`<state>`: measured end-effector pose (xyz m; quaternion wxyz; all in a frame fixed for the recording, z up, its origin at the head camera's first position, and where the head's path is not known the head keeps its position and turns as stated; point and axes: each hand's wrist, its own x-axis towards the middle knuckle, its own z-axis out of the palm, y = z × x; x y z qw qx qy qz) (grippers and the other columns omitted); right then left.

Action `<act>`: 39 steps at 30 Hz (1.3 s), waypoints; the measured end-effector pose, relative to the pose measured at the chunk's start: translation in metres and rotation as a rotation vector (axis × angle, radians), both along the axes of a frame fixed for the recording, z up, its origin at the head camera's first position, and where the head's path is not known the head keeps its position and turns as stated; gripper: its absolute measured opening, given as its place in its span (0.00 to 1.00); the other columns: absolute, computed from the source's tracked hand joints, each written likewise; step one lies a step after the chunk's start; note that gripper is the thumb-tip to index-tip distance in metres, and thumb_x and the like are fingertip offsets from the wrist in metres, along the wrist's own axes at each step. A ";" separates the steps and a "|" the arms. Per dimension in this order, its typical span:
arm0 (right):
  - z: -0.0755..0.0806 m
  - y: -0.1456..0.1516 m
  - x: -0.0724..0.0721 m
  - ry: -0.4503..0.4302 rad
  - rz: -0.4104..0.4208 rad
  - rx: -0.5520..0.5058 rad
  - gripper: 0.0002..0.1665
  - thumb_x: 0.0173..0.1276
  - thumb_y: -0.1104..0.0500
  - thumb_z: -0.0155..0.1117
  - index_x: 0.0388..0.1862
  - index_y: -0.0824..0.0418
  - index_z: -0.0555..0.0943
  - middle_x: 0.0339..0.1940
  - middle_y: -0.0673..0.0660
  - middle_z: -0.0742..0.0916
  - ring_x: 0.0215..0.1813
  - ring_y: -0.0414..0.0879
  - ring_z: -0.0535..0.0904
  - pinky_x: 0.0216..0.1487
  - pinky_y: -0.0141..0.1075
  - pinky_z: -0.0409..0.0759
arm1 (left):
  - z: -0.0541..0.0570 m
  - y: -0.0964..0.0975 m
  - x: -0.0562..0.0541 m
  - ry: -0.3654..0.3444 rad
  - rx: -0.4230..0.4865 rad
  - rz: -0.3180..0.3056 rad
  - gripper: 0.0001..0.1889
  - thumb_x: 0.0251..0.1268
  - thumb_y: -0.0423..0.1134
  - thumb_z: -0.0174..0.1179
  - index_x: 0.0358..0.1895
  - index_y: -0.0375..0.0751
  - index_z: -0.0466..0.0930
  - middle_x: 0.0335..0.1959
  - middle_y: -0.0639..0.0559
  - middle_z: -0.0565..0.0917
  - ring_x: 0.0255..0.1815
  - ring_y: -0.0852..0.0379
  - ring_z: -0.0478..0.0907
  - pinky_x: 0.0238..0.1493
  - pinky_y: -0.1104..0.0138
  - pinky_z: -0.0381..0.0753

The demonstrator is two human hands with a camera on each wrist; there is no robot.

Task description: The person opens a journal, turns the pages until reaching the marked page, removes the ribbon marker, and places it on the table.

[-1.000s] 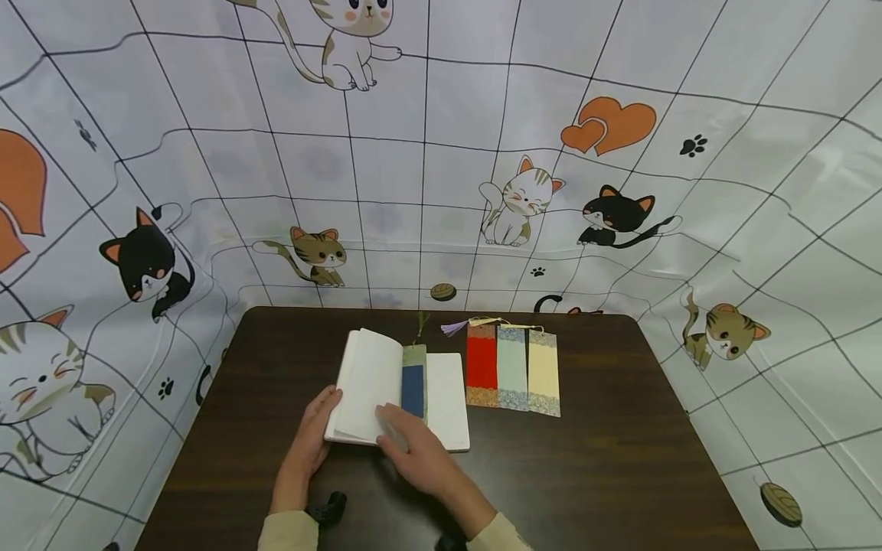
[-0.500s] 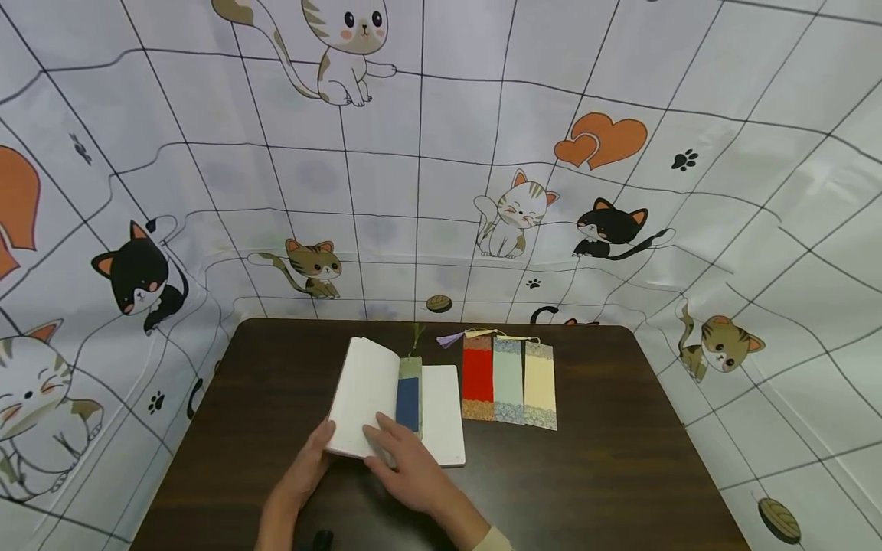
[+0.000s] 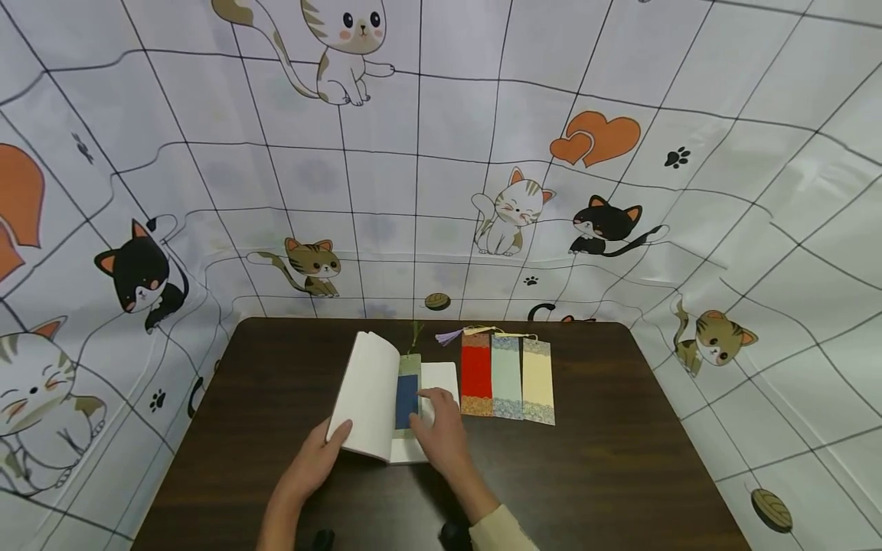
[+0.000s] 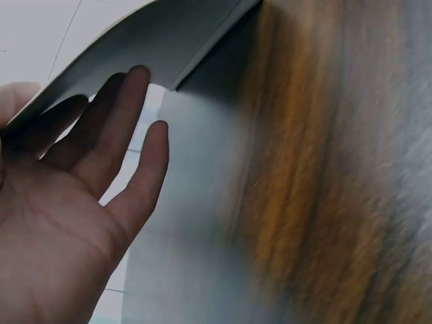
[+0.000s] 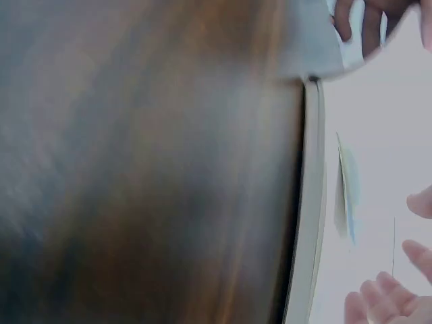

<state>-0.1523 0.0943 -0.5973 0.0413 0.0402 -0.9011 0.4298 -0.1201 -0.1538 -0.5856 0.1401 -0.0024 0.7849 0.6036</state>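
Note:
An open book (image 3: 367,394) with blank white pages lies on the dark wooden table. My left hand (image 3: 311,465) holds its raised left side, thumb over the page and fingers behind it; the left wrist view shows those fingers (image 4: 118,128) spread under the cover. Between the pages lies a green bookmark (image 3: 406,402) with a blue panel, its green tassel past the book's top edge. Over the right page, my right hand (image 3: 446,440) has thumb and forefinger by the bookmark's right edge. In the right wrist view its fingers (image 5: 381,297) are loosely bent, apart from the bookmark.
To the right of the book lie a red bookmark (image 3: 476,375), a pale green bookmark (image 3: 507,379) and a cream bookmark (image 3: 538,383), side by side, tassels at the top. A white cat-print curtain (image 3: 379,184) surrounds the table (image 3: 606,459).
My right hand has left the lower part of the left page and moved right, beside the bookmark. My left thumb now lies over the left page, and more of the bookmark shows.

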 end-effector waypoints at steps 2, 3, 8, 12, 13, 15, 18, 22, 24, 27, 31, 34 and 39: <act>-0.003 0.003 -0.006 -0.054 -0.054 -0.070 0.26 0.72 0.57 0.73 0.67 0.59 0.81 0.68 0.63 0.82 0.64 0.59 0.81 0.61 0.58 0.82 | -0.002 0.002 0.000 0.016 0.001 0.031 0.31 0.90 0.53 0.47 0.81 0.33 0.65 0.76 0.35 0.76 0.80 0.37 0.70 0.79 0.41 0.65; -0.004 0.005 -0.009 -0.082 -0.067 -0.100 0.28 0.71 0.57 0.74 0.68 0.60 0.80 0.68 0.64 0.82 0.63 0.59 0.81 0.61 0.59 0.82 | -0.003 0.004 0.000 0.020 0.003 0.043 0.31 0.90 0.52 0.48 0.81 0.34 0.65 0.75 0.36 0.77 0.79 0.38 0.71 0.79 0.42 0.65; -0.005 0.005 -0.015 -0.193 -0.075 -0.230 0.34 0.71 0.57 0.74 0.72 0.64 0.75 0.68 0.69 0.82 0.56 0.58 0.85 0.52 0.53 0.86 | -0.005 0.006 -0.002 0.026 0.012 0.052 0.31 0.90 0.52 0.48 0.81 0.34 0.65 0.75 0.36 0.77 0.79 0.38 0.71 0.78 0.42 0.66; -0.007 0.003 -0.019 -0.257 -0.071 -0.346 0.38 0.72 0.57 0.73 0.76 0.64 0.71 0.67 0.71 0.82 0.49 0.54 0.86 0.41 0.42 0.85 | -0.004 0.005 -0.003 0.015 0.000 0.043 0.32 0.89 0.55 0.49 0.82 0.35 0.65 0.77 0.36 0.75 0.80 0.38 0.69 0.79 0.40 0.65; -0.008 0.003 -0.020 -0.268 -0.073 -0.375 0.38 0.73 0.57 0.73 0.77 0.64 0.69 0.67 0.71 0.82 0.47 0.53 0.86 0.39 0.41 0.85 | -0.004 0.005 -0.003 0.012 -0.010 0.044 0.33 0.89 0.55 0.49 0.82 0.35 0.65 0.77 0.36 0.75 0.81 0.37 0.69 0.79 0.40 0.65; -0.009 0.003 -0.021 -0.294 -0.082 -0.432 0.40 0.73 0.58 0.72 0.78 0.64 0.67 0.66 0.71 0.81 0.46 0.52 0.84 0.36 0.41 0.87 | -0.004 0.006 -0.003 0.004 -0.017 0.044 0.34 0.89 0.56 0.48 0.82 0.35 0.64 0.77 0.36 0.75 0.81 0.37 0.69 0.79 0.39 0.64; -0.010 0.004 -0.022 -0.327 -0.087 -0.491 0.41 0.74 0.59 0.71 0.80 0.64 0.65 0.64 0.70 0.80 0.45 0.51 0.83 0.33 0.43 0.89 | -0.005 0.007 -0.003 -0.002 -0.020 0.041 0.35 0.89 0.57 0.48 0.83 0.35 0.62 0.79 0.35 0.73 0.82 0.36 0.67 0.80 0.38 0.63; -0.010 0.003 -0.021 -0.341 -0.079 -0.506 0.45 0.75 0.58 0.70 0.84 0.65 0.60 0.57 0.68 0.86 0.38 0.49 0.85 0.28 0.42 0.88 | -0.007 0.010 -0.004 0.011 0.002 0.026 0.39 0.89 0.59 0.47 0.87 0.38 0.51 0.86 0.36 0.61 0.88 0.36 0.54 0.84 0.37 0.53; -0.012 0.002 -0.021 -0.333 -0.070 -0.501 0.47 0.75 0.58 0.70 0.85 0.66 0.57 0.51 0.67 0.89 0.30 0.49 0.86 0.25 0.40 0.86 | -0.007 0.011 -0.004 0.022 0.007 0.014 0.41 0.89 0.59 0.47 0.89 0.39 0.46 0.89 0.37 0.54 0.89 0.37 0.48 0.85 0.38 0.48; -0.015 0.001 -0.022 -0.336 -0.058 -0.488 0.46 0.77 0.57 0.68 0.85 0.66 0.57 0.42 0.63 0.92 0.20 0.49 0.85 0.23 0.37 0.84 | -0.005 0.015 -0.005 0.019 0.001 0.014 0.41 0.89 0.59 0.46 0.89 0.39 0.44 0.90 0.38 0.51 0.90 0.38 0.45 0.86 0.39 0.45; -0.020 0.000 -0.024 -0.319 -0.019 -0.485 0.31 0.78 0.60 0.65 0.75 0.70 0.71 0.32 0.64 0.91 0.21 0.48 0.86 0.25 0.38 0.86 | 0.001 0.021 -0.004 0.005 -0.034 0.029 0.41 0.89 0.60 0.44 0.89 0.39 0.44 0.90 0.38 0.51 0.90 0.38 0.45 0.86 0.39 0.44; -0.021 0.002 -0.027 -0.279 -0.003 -0.459 0.23 0.75 0.63 0.66 0.65 0.72 0.79 0.25 0.64 0.88 0.21 0.43 0.83 0.25 0.36 0.84 | 0.004 0.026 -0.003 0.013 -0.051 0.039 0.40 0.89 0.60 0.43 0.89 0.39 0.45 0.90 0.38 0.52 0.90 0.38 0.46 0.86 0.40 0.45; -0.021 0.010 -0.029 -0.224 -0.025 -0.407 0.20 0.72 0.66 0.68 0.59 0.74 0.82 0.26 0.61 0.87 0.24 0.40 0.73 0.24 0.32 0.74 | 0.006 0.033 -0.002 0.106 -0.071 0.070 0.37 0.90 0.57 0.43 0.88 0.41 0.49 0.88 0.38 0.58 0.88 0.37 0.55 0.85 0.39 0.52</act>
